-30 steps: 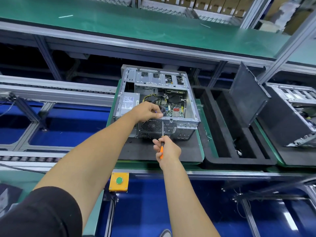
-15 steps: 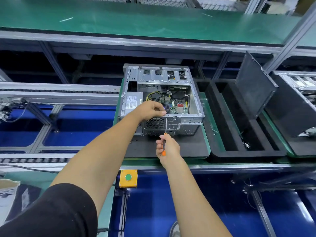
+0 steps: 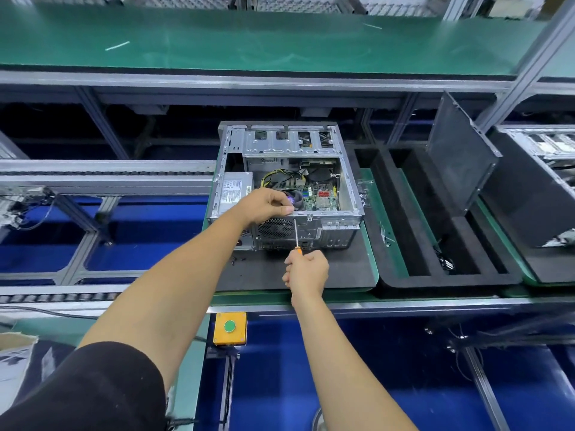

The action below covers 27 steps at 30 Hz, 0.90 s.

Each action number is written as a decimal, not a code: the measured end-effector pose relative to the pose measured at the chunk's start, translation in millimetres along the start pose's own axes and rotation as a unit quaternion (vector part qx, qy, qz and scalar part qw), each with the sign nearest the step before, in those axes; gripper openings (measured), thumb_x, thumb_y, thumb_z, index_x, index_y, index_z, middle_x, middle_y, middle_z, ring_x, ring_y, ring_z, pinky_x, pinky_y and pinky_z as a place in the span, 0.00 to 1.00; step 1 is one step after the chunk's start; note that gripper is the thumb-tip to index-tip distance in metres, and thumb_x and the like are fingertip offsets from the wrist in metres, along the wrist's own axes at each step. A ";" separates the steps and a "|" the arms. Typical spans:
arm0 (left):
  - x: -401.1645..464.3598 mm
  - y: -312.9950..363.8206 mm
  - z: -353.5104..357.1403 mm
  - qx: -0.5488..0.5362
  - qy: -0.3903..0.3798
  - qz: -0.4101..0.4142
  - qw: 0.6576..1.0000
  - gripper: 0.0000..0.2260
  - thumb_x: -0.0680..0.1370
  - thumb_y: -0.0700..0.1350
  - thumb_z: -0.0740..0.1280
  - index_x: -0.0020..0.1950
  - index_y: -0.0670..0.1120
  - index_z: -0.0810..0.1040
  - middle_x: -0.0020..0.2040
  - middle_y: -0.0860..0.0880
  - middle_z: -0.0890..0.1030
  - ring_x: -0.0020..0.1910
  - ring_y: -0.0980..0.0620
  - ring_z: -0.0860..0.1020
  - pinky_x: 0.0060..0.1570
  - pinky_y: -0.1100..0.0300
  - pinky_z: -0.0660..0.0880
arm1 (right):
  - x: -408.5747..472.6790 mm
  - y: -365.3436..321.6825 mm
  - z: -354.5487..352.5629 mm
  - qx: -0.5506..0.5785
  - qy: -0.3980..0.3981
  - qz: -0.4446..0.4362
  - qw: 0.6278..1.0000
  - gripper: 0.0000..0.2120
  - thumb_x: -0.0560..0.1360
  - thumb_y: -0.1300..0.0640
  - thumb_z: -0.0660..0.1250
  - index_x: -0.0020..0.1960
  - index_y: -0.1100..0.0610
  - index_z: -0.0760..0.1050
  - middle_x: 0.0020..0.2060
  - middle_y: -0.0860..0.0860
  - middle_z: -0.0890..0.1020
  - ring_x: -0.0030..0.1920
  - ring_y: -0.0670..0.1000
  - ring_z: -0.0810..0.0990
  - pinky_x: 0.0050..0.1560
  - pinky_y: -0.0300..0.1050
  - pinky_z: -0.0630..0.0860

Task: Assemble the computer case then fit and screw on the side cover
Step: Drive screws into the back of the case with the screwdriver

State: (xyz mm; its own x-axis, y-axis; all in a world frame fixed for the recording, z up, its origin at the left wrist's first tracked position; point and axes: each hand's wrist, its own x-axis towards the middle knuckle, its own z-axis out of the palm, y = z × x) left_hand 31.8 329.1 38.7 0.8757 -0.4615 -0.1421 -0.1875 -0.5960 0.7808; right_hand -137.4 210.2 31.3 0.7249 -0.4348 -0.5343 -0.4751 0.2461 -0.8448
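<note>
An open silver computer case (image 3: 351,181) lies on its side on a black foam pad (image 3: 342,269), its motherboard and cables exposed. My left hand (image 3: 267,205) rests curled on the case's near top rim, fingers pinched at the edge where the screwdriver tip meets it. My right hand (image 3: 306,270) grips the orange handle of a screwdriver (image 3: 296,231), whose thin shaft runs up the rear panel to that rim. A dark side cover (image 3: 460,157) leans upright to the right of the case.
A black foam tray (image 3: 413,281) with two long slots sits right of the case. Another case (image 3: 541,181) lies at the far right. A yellow box with a green button (image 3: 230,328) hangs below the bench edge. A few small screws (image 3: 236,259) lie on the pad.
The view has shifted slightly; both hands stay at the case's rear rim. My right hand and the screwdriver keep the same pose against the rim.
</note>
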 end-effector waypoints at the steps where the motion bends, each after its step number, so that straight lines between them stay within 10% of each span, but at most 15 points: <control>1: 0.5 -0.5 0.2 -0.002 -0.002 0.000 1.000 0.07 0.77 0.54 0.74 0.45 0.52 0.85 0.43 0.58 0.84 0.46 0.58 0.81 0.56 0.54 0.76 | 0.1 1.3 -0.1 -0.010 0.001 -0.002 1.000 0.07 0.77 0.62 0.66 0.42 0.62 0.71 0.26 0.55 0.77 0.20 0.52 0.76 0.23 0.41 0.67; 8: 1.6 -1.1 -0.5 -0.006 -0.005 0.005 1.000 0.06 0.77 0.52 0.74 0.46 0.51 0.85 0.43 0.58 0.85 0.45 0.61 0.81 0.56 0.58 0.76 | 17.2 -10.1 -10.6 0.228 -0.152 0.268 0.924 0.11 0.80 0.56 0.65 0.41 0.58 0.70 0.25 0.50 0.75 0.21 0.46 0.73 0.19 0.33 0.64; 14: 0.6 0.4 0.2 -0.007 -0.002 0.003 1.000 0.05 0.77 0.52 0.74 0.46 0.51 0.85 0.42 0.58 0.85 0.44 0.60 0.81 0.54 0.58 0.77 | 12.0 -9.4 -4.7 0.143 -0.125 0.202 0.961 0.07 0.72 0.65 0.62 0.38 0.56 0.66 0.26 0.49 0.67 0.22 0.46 0.58 0.21 0.36 0.54; 18: -0.7 1.4 0.2 -0.010 -0.003 -0.003 1.000 0.05 0.77 0.52 0.74 0.45 0.53 0.85 0.41 0.60 0.84 0.42 0.64 0.80 0.50 0.62 0.74 | 8.8 -5.2 -4.3 0.103 -0.070 0.133 0.983 0.08 0.71 0.69 0.62 0.43 0.58 0.67 0.26 0.53 0.71 0.20 0.49 0.66 0.21 0.38 0.58; 27: -2.5 3.8 -1.1 -0.024 -0.015 -0.009 1.000 0.06 0.78 0.49 0.73 0.48 0.47 0.86 0.42 0.56 0.84 0.43 0.61 0.80 0.50 0.62 0.74 | 17.7 -15.1 -13.3 0.257 -0.197 0.260 0.910 0.10 0.78 0.66 0.56 0.41 0.54 0.65 0.26 0.51 0.72 0.18 0.44 0.63 0.17 0.33 0.56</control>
State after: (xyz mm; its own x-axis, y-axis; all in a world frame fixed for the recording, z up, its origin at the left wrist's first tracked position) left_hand 29.4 328.6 42.6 0.8652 -0.4706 -0.1731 -0.1504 -0.5729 0.8057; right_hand -124.1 187.2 34.9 0.6403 0.1751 -0.7479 -0.5813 0.7469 -0.3228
